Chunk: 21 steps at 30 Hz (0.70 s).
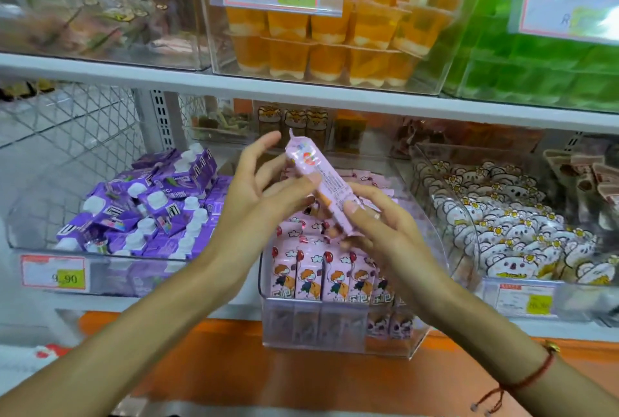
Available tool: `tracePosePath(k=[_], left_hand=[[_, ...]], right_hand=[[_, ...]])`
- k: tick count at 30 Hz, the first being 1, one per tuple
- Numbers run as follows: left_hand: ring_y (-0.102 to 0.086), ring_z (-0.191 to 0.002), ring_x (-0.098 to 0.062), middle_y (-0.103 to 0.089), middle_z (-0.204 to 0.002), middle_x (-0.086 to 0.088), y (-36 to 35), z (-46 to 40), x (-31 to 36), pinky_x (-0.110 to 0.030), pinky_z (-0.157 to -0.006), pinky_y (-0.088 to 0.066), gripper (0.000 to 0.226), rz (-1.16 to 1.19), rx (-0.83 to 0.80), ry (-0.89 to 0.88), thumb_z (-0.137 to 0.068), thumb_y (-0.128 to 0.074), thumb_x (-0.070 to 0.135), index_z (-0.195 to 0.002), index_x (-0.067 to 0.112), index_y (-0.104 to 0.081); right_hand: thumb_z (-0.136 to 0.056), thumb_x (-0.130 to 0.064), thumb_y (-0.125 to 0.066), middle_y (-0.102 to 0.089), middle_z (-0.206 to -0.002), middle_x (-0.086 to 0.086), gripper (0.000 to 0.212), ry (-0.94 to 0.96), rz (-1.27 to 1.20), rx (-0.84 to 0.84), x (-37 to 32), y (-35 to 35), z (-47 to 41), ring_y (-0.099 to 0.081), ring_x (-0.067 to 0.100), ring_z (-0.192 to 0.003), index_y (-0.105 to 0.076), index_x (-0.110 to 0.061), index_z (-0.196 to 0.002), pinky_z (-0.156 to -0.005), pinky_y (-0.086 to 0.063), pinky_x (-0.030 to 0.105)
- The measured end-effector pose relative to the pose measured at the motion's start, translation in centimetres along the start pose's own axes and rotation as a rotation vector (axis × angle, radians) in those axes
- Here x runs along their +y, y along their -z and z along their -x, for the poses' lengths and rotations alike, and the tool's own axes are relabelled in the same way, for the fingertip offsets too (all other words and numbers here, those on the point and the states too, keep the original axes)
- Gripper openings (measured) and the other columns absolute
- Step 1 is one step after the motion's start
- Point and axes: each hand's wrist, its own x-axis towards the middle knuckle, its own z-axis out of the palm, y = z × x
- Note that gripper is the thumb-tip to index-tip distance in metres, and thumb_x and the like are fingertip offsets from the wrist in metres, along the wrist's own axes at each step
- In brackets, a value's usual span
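A pink snack packet [321,178] is held up between both hands, tilted from upper left to lower right, in front of a shop shelf. My left hand [264,188] touches its upper part with the thumb, the other fingers spread. My right hand [385,229] pinches the lower part between thumb and fingers. Below them stands a clear bin [335,333] with several matching pink packets [321,277] upright in a row.
A clear bin of purple packs [150,205] stands on the left, a bin of white bear-print packets [512,225] on the right. Above, the upper shelf [134,69] holds orange jelly cups [335,41] and green packs [542,48]. Price tags hang on the bin fronts.
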Motion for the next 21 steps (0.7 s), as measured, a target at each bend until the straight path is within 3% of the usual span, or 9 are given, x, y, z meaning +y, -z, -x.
tracePosePath(k=[5,9,13,16,18,20,21], left_hand=[[-0.069,-0.095,-0.01,-0.066,-0.11,0.014,0.3,0.9,0.5,-0.022,-0.075,-0.058,0.05,-0.113,0.02,-0.043,-0.085,-0.067,0.011,-0.129,0.029,-0.053],[-0.068,-0.094,-0.008,-0.069,-0.102,0.01,0.5,1.5,0.4,-0.035,-0.087,-0.057,0.044,-0.231,0.153,-0.138,-0.076,-0.072,0.03,-0.116,0.022,-0.057],[-0.059,-0.098,0.007,-0.055,-0.117,0.001,0.8,1.2,0.2,-0.008,-0.078,-0.048,0.041,-0.389,0.189,-0.311,-0.078,-0.07,0.035,-0.114,0.023,-0.056],[-0.057,-0.098,0.011,-0.053,-0.113,0.011,1.7,0.2,0.3,-0.005,-0.075,-0.046,0.032,-0.498,0.151,-0.375,-0.081,-0.072,0.029,-0.109,0.024,-0.058],[-0.063,-0.092,0.005,-0.065,-0.104,0.01,2.1,-0.8,0.1,-0.007,-0.073,-0.047,0.03,-0.506,0.11,-0.362,-0.079,-0.075,0.021,-0.106,0.021,-0.06],[-0.066,-0.087,0.003,-0.069,-0.095,0.012,2.4,-1.8,0.0,-0.009,-0.072,-0.05,0.03,-0.522,0.088,-0.367,-0.075,-0.079,0.019,-0.098,0.026,-0.061],[-0.067,-0.086,0.003,-0.07,-0.091,0.014,2.5,-2.3,0.0,-0.012,-0.071,-0.052,0.031,-0.564,0.074,-0.378,-0.073,-0.081,0.02,-0.093,0.031,-0.06]], right_hand=[[-0.091,-0.023,-0.06,-0.071,-0.109,0.003,0.027,-0.128,-0.047,0.02,-0.1,0.4,-0.1,-0.069,0.012,-0.087,-0.063,-0.021,-0.117,-0.071,-0.053,0.02],[-0.072,-0.033,-0.074,-0.07,-0.108,-0.007,0.041,0.001,0.004,0.074,-0.4,-0.3,-0.3,-0.069,0.012,-0.092,-0.066,-0.021,-0.111,-0.076,-0.053,0.021],[-0.084,-0.025,-0.069,-0.072,-0.096,-0.013,0.027,0.067,-0.007,0.109,-0.3,-1.1,-1.3,-0.069,0.003,-0.088,-0.066,-0.021,-0.11,-0.068,-0.051,0.013],[-0.087,-0.029,-0.064,-0.072,-0.1,-0.009,0.024,0.035,0.0,0.066,0.0,-0.8,-2.1,-0.068,0.003,-0.092,-0.065,-0.025,-0.111,-0.074,-0.052,0.014],[-0.09,-0.027,-0.063,-0.069,-0.107,-0.007,0.021,0.089,0.184,0.087,0.3,-0.5,-2.4,-0.065,-0.001,-0.093,-0.063,-0.026,-0.11,-0.074,-0.05,0.01],[-0.091,-0.024,-0.062,-0.063,-0.117,-0.004,0.031,0.173,0.611,0.154,0.9,0.3,-2.5,-0.059,0.002,-0.1,-0.057,-0.024,-0.121,-0.078,-0.047,0.012],[-0.091,-0.024,-0.061,-0.059,-0.122,-0.001,0.04,0.196,0.837,0.158,1.4,0.7,-2.5,-0.054,0.008,-0.109,-0.051,-0.022,-0.129,-0.086,-0.046,0.02]])
